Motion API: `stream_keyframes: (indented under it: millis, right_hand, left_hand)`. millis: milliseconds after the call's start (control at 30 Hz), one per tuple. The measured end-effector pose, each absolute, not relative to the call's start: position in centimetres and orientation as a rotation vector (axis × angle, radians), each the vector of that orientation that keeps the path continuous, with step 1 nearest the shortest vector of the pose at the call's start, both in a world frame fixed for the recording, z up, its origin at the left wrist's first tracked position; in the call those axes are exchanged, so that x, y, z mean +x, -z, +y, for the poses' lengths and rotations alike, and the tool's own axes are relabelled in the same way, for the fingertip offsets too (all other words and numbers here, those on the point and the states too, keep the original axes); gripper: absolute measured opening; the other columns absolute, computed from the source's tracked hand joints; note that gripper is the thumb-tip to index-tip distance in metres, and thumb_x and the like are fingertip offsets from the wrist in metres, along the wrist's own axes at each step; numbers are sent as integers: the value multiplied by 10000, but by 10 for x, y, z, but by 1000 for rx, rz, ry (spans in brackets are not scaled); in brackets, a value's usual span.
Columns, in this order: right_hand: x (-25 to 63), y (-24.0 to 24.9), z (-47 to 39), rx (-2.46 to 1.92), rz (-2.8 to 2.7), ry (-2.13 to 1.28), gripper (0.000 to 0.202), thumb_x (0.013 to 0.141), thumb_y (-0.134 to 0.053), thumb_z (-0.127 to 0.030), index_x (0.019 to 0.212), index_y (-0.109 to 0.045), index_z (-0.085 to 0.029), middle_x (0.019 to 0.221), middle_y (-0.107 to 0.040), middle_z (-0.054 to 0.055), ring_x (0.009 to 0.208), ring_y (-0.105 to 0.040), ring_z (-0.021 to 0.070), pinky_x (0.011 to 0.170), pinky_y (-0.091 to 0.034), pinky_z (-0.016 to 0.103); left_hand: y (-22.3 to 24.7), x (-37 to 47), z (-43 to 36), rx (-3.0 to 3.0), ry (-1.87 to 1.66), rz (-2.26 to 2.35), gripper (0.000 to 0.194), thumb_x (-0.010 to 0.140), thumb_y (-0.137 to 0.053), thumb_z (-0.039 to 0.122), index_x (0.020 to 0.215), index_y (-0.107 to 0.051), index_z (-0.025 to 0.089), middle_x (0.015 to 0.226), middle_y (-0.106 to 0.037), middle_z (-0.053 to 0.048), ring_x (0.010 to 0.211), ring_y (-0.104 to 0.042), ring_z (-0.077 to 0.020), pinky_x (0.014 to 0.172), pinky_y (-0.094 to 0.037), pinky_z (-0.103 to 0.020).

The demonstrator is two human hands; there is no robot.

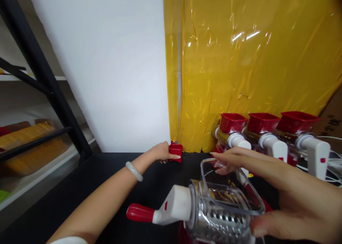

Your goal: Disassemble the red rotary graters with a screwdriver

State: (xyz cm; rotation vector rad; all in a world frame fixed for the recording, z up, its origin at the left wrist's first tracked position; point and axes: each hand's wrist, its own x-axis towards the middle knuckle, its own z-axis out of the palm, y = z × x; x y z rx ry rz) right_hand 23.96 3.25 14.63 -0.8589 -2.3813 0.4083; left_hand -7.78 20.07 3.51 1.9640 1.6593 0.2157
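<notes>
At the back of the black table, my left hand [161, 152] grips a small red plastic pusher [175, 152], thumb across its near side. My right hand [269, 180] spans the clear hopper of a rotary drum grater [219, 208] in front of me, fingers on the far rim and thumb on the near side. Inside the grater's clear housing is a perforated metal drum [227, 219]. Its white crank with a red handle [140, 212] points left. Part of the red base is cut off by the lower edge.
Three similar graters with red hopper tops [263, 122] stand in a row at the back right, beside white cables [332, 164]. Behind the table [114, 197] are a white panel [112, 69] and yellow wrapping [253, 66]. A black-framed shelf [53, 94] with packages is at left.
</notes>
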Motion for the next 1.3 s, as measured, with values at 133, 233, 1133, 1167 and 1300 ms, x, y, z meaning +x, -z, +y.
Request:
stream_keyframes:
  millis: [133,233,1133,1167,1300]
  right_hand:
    - [245,-148,33,-886,-2407,-477,790,685,-807,-482,1419,-536,-372,1265,-675,70,1196,-610,357,972,-544,470]
    - [245,-149,33,-866,-2411,-508,785,703,-795,-476,1430,-526,-354,1262,-675,79,1194,-613,347,976,-544,467]
    - [242,-157,24,-910,-2417,-490,722,764,-745,-453,1439,-516,-336,1254,-670,82,1124,-647,315,924,-570,434]
    - [242,-157,24,-909,-2418,-493,725,767,-742,-448,1444,-507,-342,1252,-670,80,1121,-648,312,918,-571,430]
    - [242,-158,23,-882,-2438,-503,732,780,-738,-402,1461,-474,-362,1248,-665,69,1115,-648,302,909,-568,421]
  left_hand:
    - [-31,-72,200,1907,-306,1669,556,678,-751,584,934,-591,118,645,-689,-76,540,-664,-213,435,-505,-272]
    - [-27,-70,201,1875,-338,1661,565,689,-764,547,997,-577,111,680,-696,-80,552,-672,-211,449,-516,-271]
    - [3,-66,196,1985,-635,1608,547,686,-732,590,1029,-712,164,1015,-755,-69,982,-695,-243,808,-517,-278]
    - [3,-66,195,1999,-641,1612,562,683,-730,599,1041,-708,167,1027,-753,-69,989,-694,-243,819,-516,-278]
    - [-3,-67,188,1976,-510,1690,672,653,-709,680,1052,-672,140,902,-753,-86,802,-716,-238,688,-522,-279]
